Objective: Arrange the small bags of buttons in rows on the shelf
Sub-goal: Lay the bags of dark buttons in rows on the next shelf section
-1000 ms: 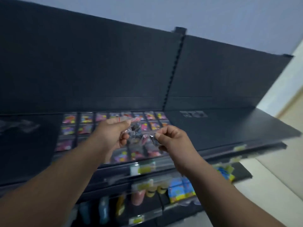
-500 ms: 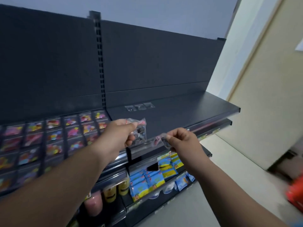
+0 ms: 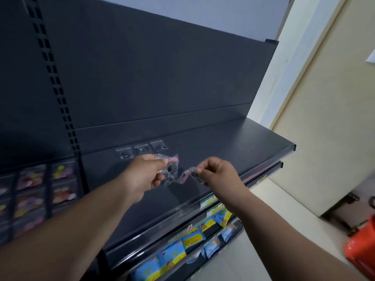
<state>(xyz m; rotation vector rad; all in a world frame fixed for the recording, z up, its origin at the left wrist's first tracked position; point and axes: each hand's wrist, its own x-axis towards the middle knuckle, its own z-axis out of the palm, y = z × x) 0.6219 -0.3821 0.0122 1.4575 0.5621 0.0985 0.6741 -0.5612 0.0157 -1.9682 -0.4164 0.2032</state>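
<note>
My left hand (image 3: 145,176) grips a small bunch of clear bags of dark buttons (image 3: 171,169) above the dark shelf (image 3: 233,147). My right hand (image 3: 216,173) pinches one clear bag (image 3: 187,175) just to the right of the bunch. Three clear bags of dark buttons (image 3: 142,150) lie in a row at the back of this shelf section. On the neighbouring section to the left, bags of colourful buttons (image 3: 40,187) lie in rows.
Blue and yellow packets (image 3: 182,248) fill the lower shelves. A slotted upright (image 3: 56,88) divides the two sections. A cream wall (image 3: 328,118) stands to the right, and an orange object (image 3: 363,248) sits on the floor at the lower right.
The view has swung to the right, from the section with colourful bags to the one with three bags. Both hands have moved over this section, still holding the clear bags.
</note>
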